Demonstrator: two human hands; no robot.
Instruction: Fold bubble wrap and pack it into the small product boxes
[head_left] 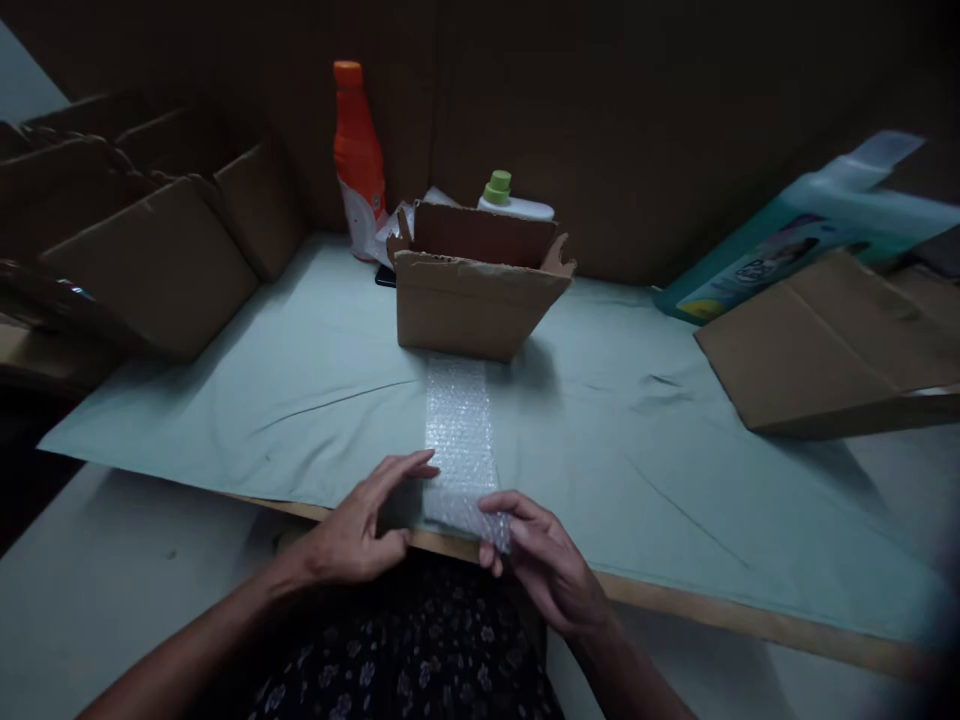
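A strip of bubble wrap (459, 420) lies flat on the table cloth, running from the cardboard box (465, 305) down to the front edge. Its near end is folded over. My right hand (551, 560) pinches the right corner of that folded end between thumb and fingers. My left hand (360, 525) is beside the left edge of the strip, fingers stretched forward and thumb apart, holding nothing. The cardboard box stands upright with its top flaps raised, just beyond the far end of the strip; its contents are hidden.
Behind the box stand an orange bottle (358, 150), a white bottle with a green cap (517, 205) and some crumpled clear plastic. Several cardboard boxes (157, 270) fill the left side. At right, a teal jug (780, 240) leans behind another cardboard box (817, 350).
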